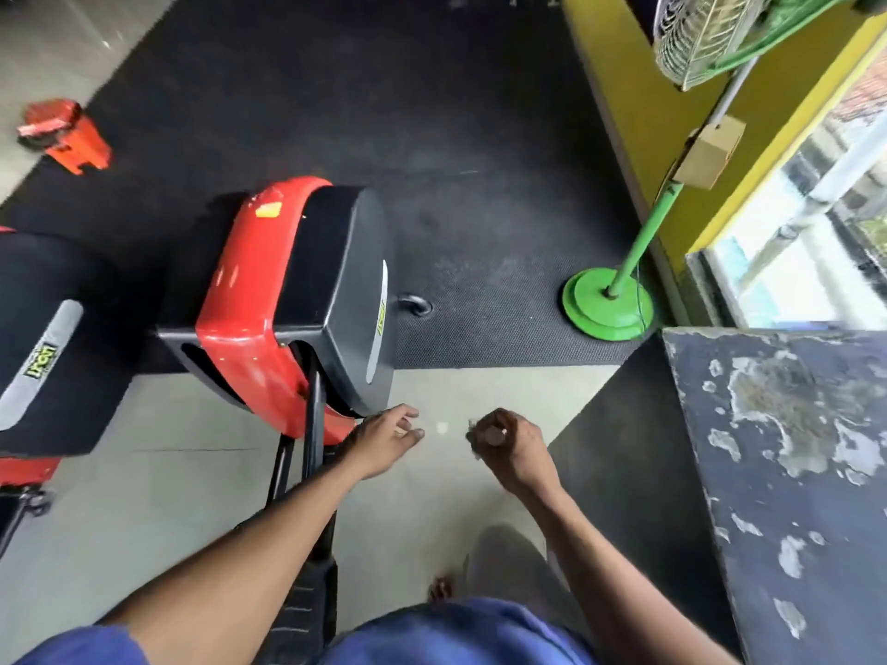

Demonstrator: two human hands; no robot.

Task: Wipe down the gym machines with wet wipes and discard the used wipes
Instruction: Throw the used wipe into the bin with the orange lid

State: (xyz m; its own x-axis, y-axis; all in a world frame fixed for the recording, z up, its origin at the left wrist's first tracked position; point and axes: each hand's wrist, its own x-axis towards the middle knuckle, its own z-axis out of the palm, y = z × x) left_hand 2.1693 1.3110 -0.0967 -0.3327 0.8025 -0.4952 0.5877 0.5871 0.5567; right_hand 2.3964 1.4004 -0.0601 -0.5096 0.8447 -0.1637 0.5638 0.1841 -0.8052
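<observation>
The left hand [386, 436] hangs loose-fingered, holding nothing, just beside the red-and-black gym machine [293, 290]; the right hand [509, 441] clenches around something small and blurred, possibly a wipe.

Floor: pale tiles [182, 477] in the foreground, with a black rubber mat [384, 103] laid beyond them. Right side: a yellow wall [638, 112] runs into the distance, with a window [797, 242] admitting daylight. 1 green pedestal fan [710, 36] stands on the mat near the wall, on a round base [608, 304]. A dark counter [787, 453] with flaking paint occupies the near right corner.
</observation>
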